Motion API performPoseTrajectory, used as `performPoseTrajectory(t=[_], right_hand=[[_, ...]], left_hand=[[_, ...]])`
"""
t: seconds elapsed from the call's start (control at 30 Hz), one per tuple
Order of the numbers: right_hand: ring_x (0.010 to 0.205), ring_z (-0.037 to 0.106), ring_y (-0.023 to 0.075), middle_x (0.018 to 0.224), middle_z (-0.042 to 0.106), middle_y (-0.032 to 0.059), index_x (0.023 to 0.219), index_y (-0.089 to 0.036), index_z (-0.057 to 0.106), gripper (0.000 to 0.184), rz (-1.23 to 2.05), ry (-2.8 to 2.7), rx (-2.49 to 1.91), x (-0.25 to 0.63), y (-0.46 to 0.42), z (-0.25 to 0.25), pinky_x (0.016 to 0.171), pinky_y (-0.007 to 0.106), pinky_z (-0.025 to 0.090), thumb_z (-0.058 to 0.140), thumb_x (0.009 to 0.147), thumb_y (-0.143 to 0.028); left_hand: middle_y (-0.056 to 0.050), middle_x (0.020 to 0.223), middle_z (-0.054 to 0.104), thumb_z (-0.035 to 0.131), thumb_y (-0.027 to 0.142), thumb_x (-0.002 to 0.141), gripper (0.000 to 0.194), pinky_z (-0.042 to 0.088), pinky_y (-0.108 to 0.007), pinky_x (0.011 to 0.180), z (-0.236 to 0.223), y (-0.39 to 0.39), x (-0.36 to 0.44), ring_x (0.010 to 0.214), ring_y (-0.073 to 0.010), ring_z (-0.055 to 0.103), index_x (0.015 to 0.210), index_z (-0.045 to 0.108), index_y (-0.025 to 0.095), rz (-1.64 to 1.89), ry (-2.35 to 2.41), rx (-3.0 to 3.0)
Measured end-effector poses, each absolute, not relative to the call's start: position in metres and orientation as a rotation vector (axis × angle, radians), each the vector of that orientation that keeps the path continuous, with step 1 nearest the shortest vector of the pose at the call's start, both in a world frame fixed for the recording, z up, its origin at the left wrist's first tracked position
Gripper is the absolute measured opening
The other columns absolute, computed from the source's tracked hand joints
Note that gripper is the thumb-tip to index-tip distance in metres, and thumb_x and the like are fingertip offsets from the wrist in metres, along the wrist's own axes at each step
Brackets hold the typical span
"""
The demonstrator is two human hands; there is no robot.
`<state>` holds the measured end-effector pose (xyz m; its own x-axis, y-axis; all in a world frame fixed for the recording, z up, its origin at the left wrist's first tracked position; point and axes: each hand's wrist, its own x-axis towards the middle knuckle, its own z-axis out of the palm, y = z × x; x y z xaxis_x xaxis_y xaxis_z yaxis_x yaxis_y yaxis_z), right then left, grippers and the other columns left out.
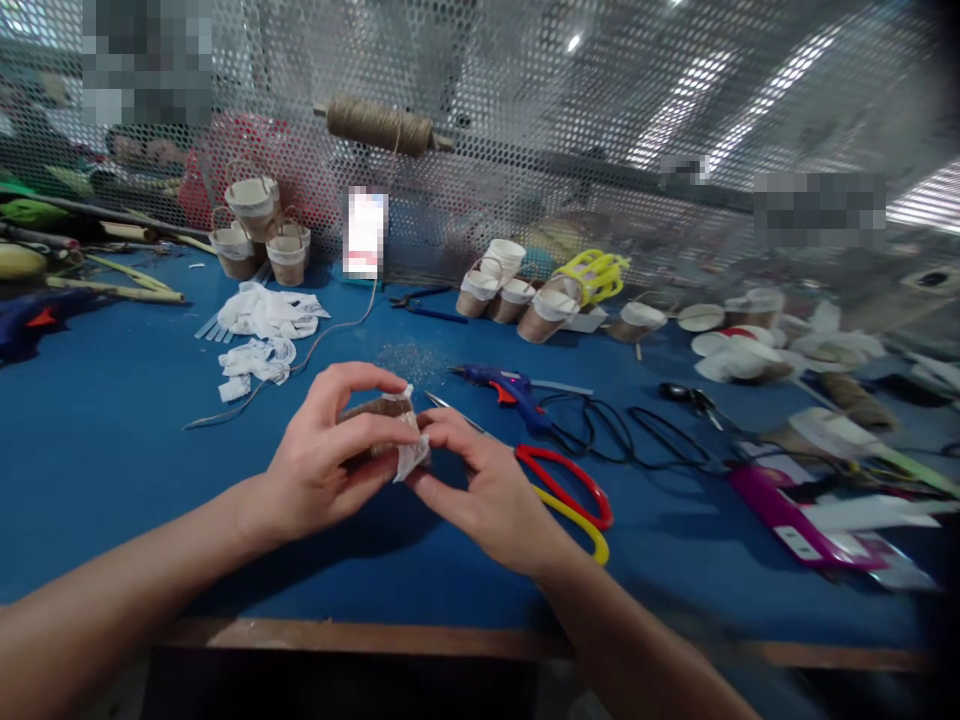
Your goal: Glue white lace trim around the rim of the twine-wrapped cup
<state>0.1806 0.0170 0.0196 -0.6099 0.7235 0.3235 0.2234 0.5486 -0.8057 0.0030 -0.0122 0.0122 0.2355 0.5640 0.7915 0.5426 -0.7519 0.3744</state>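
Observation:
My left hand (330,455) is wrapped around a small brown twine-covered cup (373,410) held just above the blue table (112,440). A strip of white lace (411,450) hangs from the cup's near side. My right hand (480,480) pinches that lace against the cup with thumb and fingertips. Both hands meet at the middle of the table, close to its front edge.
Red and yellow scissors (577,500) lie just right of my right hand, a blue glue gun (506,385) with a black cord behind them. White lace scraps (266,330) sit at back left. Finished little cups (255,235) line the perforated metal screen, which carries a twine spool (379,125).

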Motion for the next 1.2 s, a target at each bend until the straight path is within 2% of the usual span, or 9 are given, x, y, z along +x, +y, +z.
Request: performPoseTrajectory(t=[0.27, 0.43, 0.63, 0.93, 1.07, 1.2], right_hand=[[0.087, 0.056, 0.0154, 0.092, 0.054, 0.0034, 0.079, -0.020, 0.056, 0.008, 0.911, -2.157, -0.778, 0.180, 0.016, 0.018, 0.081, 0.031, 0.044, 0.058, 0.075, -0.013], [0.087, 0.056, 0.0153, 0.092, 0.054, 0.0038, 0.078, -0.020, 0.055, 0.009, 0.894, -2.175, -0.767, 0.181, 0.014, 0.017, 0.082, 0.033, 0.045, 0.059, 0.075, -0.013], [0.089, 0.056, 0.0162, 0.095, 0.054, 0.0037, 0.078, -0.022, 0.053, 0.011, 0.885, -2.187, -0.769, 0.181, 0.014, 0.017, 0.083, 0.035, 0.045, 0.059, 0.075, -0.013], [0.091, 0.056, 0.0169, 0.094, 0.054, 0.0041, 0.076, -0.021, 0.054, 0.009, 0.868, -2.211, -0.749, 0.182, 0.014, 0.018, 0.084, 0.036, 0.045, 0.058, 0.075, -0.013], [0.090, 0.056, 0.0169, 0.093, 0.055, 0.0039, 0.075, -0.021, 0.054, 0.009, 0.860, -2.218, -0.731, 0.182, 0.014, 0.018, 0.082, 0.035, 0.046, 0.059, 0.074, -0.013], [0.093, 0.055, 0.0182, 0.089, 0.057, 0.0039, 0.073, -0.022, 0.053, 0.011, 0.849, -2.246, -0.673, 0.182, 0.015, 0.018, 0.082, 0.035, 0.046, 0.057, 0.076, -0.012]], left_hand=[[-0.006, 0.092, 0.056, 0.058, 0.017, 0.077, 0.003, 0.048, -0.032, 0.076, 0.017, -0.011, 0.005, 0.090, -0.0170, 0.055, 0.075, 0.058, 0.019, 1.605, 1.231, 1.979], [-0.004, 0.088, 0.056, 0.059, 0.024, 0.077, 0.008, 0.047, -0.034, 0.077, 0.019, -0.007, 0.003, 0.085, -0.0163, 0.055, 0.071, 0.057, 0.020, 1.592, 1.282, 1.823], [-0.003, 0.080, 0.056, 0.061, 0.023, 0.075, 0.010, 0.046, -0.035, 0.079, 0.019, -0.004, 0.001, 0.082, -0.0158, 0.054, 0.067, 0.055, 0.019, 1.579, 1.315, 1.791], [-0.003, 0.081, 0.057, 0.061, 0.025, 0.074, 0.012, 0.045, -0.034, 0.079, 0.017, -0.001, -0.001, 0.081, -0.0149, 0.055, 0.065, 0.055, 0.018, 1.499, 1.288, 1.692], [-0.003, 0.080, 0.058, 0.062, 0.027, 0.072, 0.014, 0.047, -0.030, 0.072, 0.018, 0.000, -0.001, 0.079, -0.0147, 0.056, 0.066, 0.054, 0.018, 1.428, 1.265, 1.579], [-0.004, 0.083, 0.061, 0.064, 0.036, 0.070, 0.022, 0.048, -0.027, 0.061, 0.021, 0.001, -0.004, 0.072, -0.0143, 0.058, 0.079, 0.056, 0.017, 1.243, 1.248, 1.419]])
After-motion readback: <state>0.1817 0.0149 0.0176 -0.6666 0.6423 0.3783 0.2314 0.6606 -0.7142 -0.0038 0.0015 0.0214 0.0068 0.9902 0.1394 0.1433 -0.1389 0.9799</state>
